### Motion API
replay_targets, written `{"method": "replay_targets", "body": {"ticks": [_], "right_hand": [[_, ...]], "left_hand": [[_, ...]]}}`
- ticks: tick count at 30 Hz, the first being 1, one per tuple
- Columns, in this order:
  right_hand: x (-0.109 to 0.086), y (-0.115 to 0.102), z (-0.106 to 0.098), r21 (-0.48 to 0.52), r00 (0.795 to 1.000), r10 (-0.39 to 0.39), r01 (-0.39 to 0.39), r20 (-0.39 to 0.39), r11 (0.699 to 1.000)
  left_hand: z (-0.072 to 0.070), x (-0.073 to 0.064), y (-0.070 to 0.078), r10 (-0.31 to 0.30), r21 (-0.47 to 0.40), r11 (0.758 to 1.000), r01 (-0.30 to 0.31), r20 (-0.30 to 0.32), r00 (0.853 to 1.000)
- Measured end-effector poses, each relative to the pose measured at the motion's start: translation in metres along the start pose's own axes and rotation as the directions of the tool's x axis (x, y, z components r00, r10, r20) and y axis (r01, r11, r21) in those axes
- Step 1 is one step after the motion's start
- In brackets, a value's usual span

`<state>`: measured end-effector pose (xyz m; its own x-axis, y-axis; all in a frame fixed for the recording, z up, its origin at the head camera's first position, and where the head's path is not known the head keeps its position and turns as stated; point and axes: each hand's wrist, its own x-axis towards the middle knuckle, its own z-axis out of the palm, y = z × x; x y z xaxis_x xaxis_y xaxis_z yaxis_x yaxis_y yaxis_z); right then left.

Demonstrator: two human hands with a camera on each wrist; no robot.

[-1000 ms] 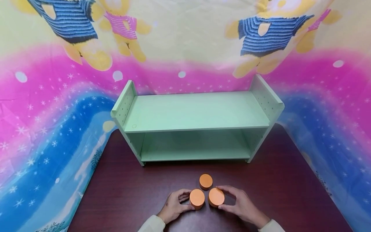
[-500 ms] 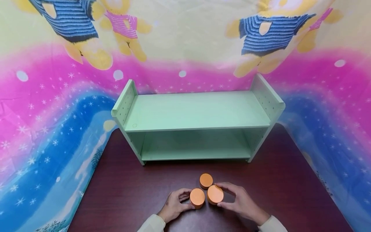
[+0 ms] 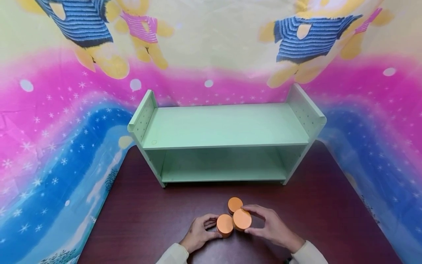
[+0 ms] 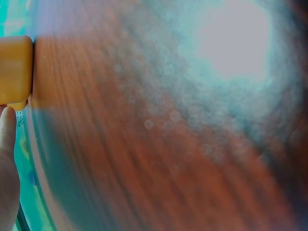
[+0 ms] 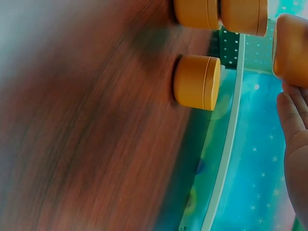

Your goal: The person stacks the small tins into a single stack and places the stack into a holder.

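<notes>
My left hand (image 3: 199, 231) pinches a small orange lidded jar (image 3: 225, 224) low over the table. In the right wrist view, one jar (image 5: 243, 17) sits upright on a lower jar (image 5: 196, 13), forming a stack. My right hand (image 3: 273, 227) grips another orange jar (image 3: 242, 219) between thumb and fingers, raised above the tabletop; it shows again as a held jar (image 5: 291, 50) at the right wrist view's edge. A lone orange jar (image 3: 235, 204) stands just behind. Only part of a jar (image 4: 14, 70) and a finger (image 4: 7, 130) appear in the left wrist view.
A pale green two-tier shelf (image 3: 224, 126) stands at the back of the dark reddish-brown table (image 3: 148, 216). Patterned cloth (image 3: 211, 47) with bears and snowflakes surrounds the table's back and sides.
The right hand has carried its jar left and slightly away from me, so it now overlaps the edges of the other jars in the head view. My left hand stays nearly still.
</notes>
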<state>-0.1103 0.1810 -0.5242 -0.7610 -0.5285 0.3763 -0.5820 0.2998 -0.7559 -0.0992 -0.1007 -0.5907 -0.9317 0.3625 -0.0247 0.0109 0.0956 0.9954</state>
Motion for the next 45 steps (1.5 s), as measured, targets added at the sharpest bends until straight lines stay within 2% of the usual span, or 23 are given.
{"method": "replay_targets", "body": {"ticks": [10, 22, 31, 38, 45], "right_hand": [[0.006, -0.003, 0.005, -0.026, 1.000, 0.011, -0.010, 0.024, 1.000], [0.010, -0.002, 0.017, 0.006, 0.999, -0.010, 0.010, 0.034, 1.000], [0.016, -0.008, 0.021, 0.027, 0.997, 0.041, -0.043, 0.069, 0.999], [0.018, -0.007, 0.025, 0.036, 0.998, 0.010, -0.012, 0.059, 0.999], [0.020, -0.009, 0.029, 0.055, 0.995, 0.047, -0.052, 0.087, 0.997]], "left_hand": [[0.001, -0.001, 0.003, 0.015, 0.001, 1.000, -0.015, -0.007, 1.000], [0.001, -0.001, 0.002, 0.038, 0.050, 0.998, -0.038, -0.009, 0.999], [0.000, 0.000, 0.001, 0.000, -0.015, 1.000, 0.000, 0.008, 1.000], [0.000, 0.001, 0.000, 0.008, 0.027, 1.000, -0.008, 0.001, 1.000], [0.001, 0.001, 0.003, -0.014, 0.025, 1.000, 0.015, -0.009, 1.000]]}}
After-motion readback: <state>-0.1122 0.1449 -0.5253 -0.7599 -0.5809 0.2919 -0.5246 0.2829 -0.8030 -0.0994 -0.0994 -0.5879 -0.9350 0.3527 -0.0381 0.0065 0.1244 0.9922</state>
